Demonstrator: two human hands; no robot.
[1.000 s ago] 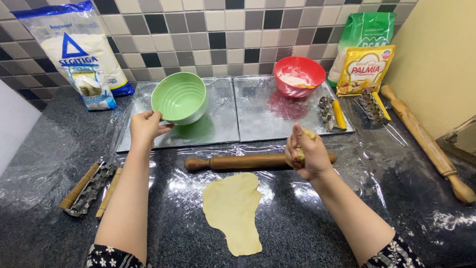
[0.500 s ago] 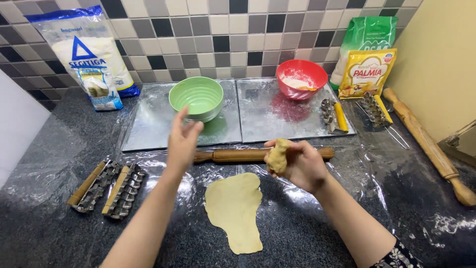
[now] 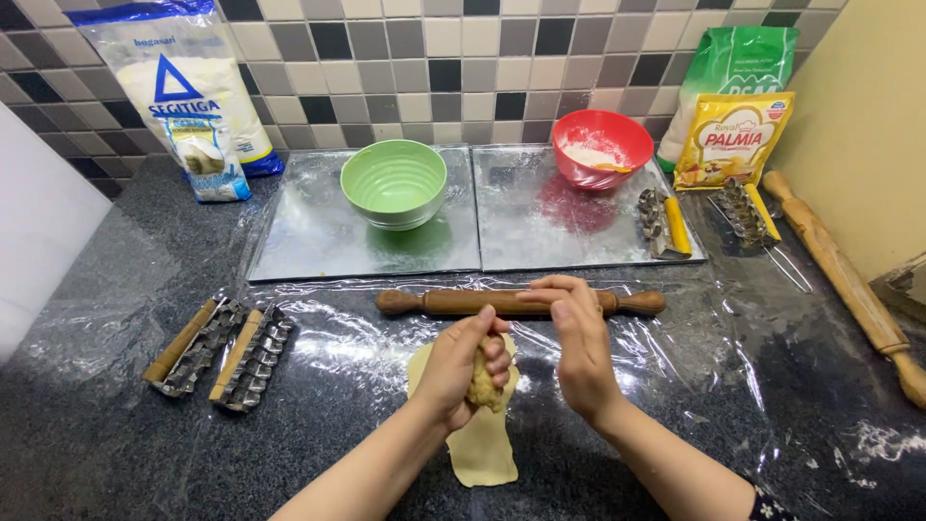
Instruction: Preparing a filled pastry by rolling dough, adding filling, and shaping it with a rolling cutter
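Note:
My left hand (image 3: 461, 365) grips a lump of pale dough (image 3: 482, 382) above the counter, fingers curled round it. My right hand (image 3: 579, 345) is held flat and upright right beside the lump, palm facing it, holding nothing of its own. Under both hands lies a flattened sheet of dough (image 3: 482, 449) on clear plastic film (image 3: 675, 357). A wooden rolling pin (image 3: 453, 302) rests crosswise just beyond my hands.
Two metal trays (image 3: 318, 232) stand at the back with a green bowl (image 3: 394, 183) and a red bowl (image 3: 602, 147) of flour. Metal moulds (image 3: 222, 349) lie at the left, others (image 3: 661, 224) at the right. Flour bags and a long pin (image 3: 844, 280) line the edges.
My left hand left the green bowl and came back to the middle. The dough lump passed from my right hand into my left, and both hands now meet over the flat dough.

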